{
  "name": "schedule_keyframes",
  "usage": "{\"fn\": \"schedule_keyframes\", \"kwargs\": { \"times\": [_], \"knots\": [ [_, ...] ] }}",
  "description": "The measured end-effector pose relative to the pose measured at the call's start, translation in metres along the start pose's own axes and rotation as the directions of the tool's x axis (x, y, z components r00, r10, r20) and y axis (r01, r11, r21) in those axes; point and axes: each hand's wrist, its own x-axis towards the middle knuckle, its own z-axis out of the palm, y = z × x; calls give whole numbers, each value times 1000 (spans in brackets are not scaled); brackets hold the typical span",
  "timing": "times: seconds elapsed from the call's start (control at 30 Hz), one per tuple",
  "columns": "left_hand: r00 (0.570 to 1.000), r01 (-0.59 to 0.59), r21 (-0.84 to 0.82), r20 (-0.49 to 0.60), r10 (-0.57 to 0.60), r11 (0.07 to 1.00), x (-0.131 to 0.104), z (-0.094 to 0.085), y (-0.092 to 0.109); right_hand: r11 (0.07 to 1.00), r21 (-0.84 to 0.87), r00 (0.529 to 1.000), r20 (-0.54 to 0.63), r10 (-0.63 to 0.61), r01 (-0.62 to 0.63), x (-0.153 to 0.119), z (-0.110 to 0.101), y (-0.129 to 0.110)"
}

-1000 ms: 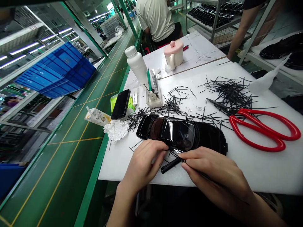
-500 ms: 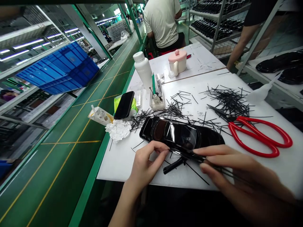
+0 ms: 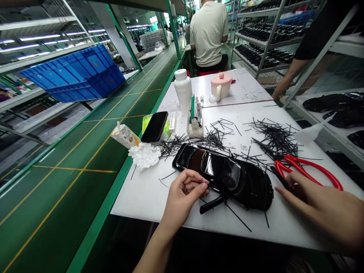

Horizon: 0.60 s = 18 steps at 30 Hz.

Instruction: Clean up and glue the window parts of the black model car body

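A glossy black model car lies on the white tabletop, with a side part that looks like its door swung out towards me. My left hand is at the car's near side, thumb and fingertips pinched together beside the door opening; whatever is between them is too small to make out. Off the car's right end, my right hand is closed round a slim black tool, perhaps tweezers, mostly hidden by the fingers. Just beyond that hand lie red-handled scissors, partly covered by it.
Thin black strips lie scattered behind the car. At the left are crumpled tissue, a drink carton and a phone. Farther back stand a white bottle and a lidded cup. A green conveyor runs alongside.
My right hand has moved away from the car's side to the right, near the scissors, carrying the black tool. My left hand stays pinched at the car. The view has shifted slightly.
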Motion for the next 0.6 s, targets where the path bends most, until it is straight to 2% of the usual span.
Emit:
{"fn": "schedule_keyframes", "kwargs": {
  "times": [0.07, 0.13, 0.2, 0.23, 0.27, 0.33, 0.4, 0.5, 0.6],
  "knots": [
    [999, 24, -72, -21, -25, 997, 1, 1, -1, 946, -323, 993, 117, 33, 7, 2, 0, -9],
    [999, 26, -97, -34, -30, 995, 1, 2, -1, 913, -406, 994, 108, 12, 33, 9, -3, -25],
    [999, 15, -103, -36, -19, 995, 1, 3, -1, 958, -281, 998, 24, -56, 61, 18, -6, -50],
    [999, 10, -105, -36, -14, 994, 1, 4, -1, 983, -160, 995, -28, -99, 93, 23, -5, -65],
    [999, 7, -108, -35, -11, 994, 1, 4, 0, 988, -11, 988, -33, -152, 152, 28, -3, -81],
    [999, 4, -116, -32, -8, 993, 1, 5, 0, 951, 222, 973, 35, -229, 216, 36, 5, -109],
    [1000, 5, -124, -25, -8, 992, 2, 6, 1, 918, 343, 969, 71, -238, 200, 42, 16, -130],
    [1000, 7, -116, -16, -9, 993, 2, 6, 1, 882, 453, 977, 93, -193, 132, 46, 29, -143],
    [1000, 1, -72, -13, -2, 997, 1, 4, 1, 852, 506, 976, 78, -203, 137, 46, 32, -144]
  ]
}}
